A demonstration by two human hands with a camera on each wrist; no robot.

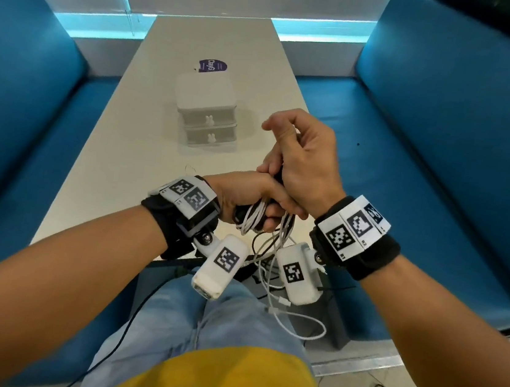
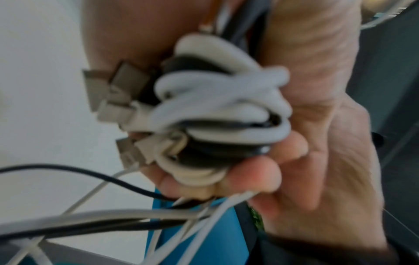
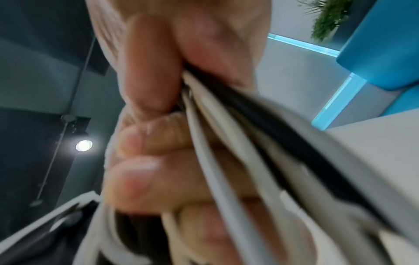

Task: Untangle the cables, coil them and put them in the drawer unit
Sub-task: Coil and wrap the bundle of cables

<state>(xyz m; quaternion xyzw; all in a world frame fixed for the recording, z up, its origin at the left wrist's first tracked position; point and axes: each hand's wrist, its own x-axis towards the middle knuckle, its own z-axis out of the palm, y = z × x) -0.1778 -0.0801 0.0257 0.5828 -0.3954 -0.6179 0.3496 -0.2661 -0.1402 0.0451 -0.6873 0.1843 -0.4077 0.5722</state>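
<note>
left hand fingers curled round white+black cable bundle, right hand pinching same strands above, loose ends dangling

Right hand fingers curl around blurred white and black cables.

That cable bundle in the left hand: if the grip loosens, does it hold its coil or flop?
Likely flops: loose ends of the cable bundle hang limp below the left hand toward the lap. The wound loops look uneven, black over white, so they would probably spring apart. The plugs may snag.
</note>
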